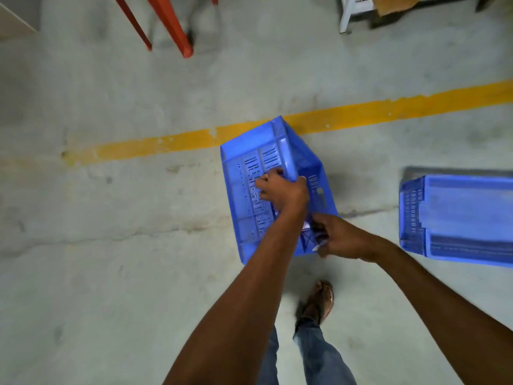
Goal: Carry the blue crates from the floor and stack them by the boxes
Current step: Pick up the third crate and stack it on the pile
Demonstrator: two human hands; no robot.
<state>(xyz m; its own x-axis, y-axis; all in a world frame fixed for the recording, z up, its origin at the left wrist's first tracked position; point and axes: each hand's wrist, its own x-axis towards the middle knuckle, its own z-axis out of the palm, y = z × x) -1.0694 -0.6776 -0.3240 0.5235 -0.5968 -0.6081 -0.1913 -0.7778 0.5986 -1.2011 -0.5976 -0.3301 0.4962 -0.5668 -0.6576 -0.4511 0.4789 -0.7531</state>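
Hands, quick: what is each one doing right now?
Left hand: grips the crate by its rim.
Right hand: grips the same crate at its near corner.

Grey concrete floor (pixel 111 273) noted, crack (pixel 138 234) seen across it | yellow painted line (pixel 155 145) recorded running slantwise over floor | red metal legs (pixel 172 26) observed top left | white frame leg (pixel 347 15) logged top right, brown cardboard (pixel 394 4) just beside it

grey concrete floor (pixel 111 273), cracked and stained, crossed by a worn yellow painted line (pixel 155 145); red metal legs (pixel 172 26) and a white frame leg (pixel 347 15) stand at the far edge.
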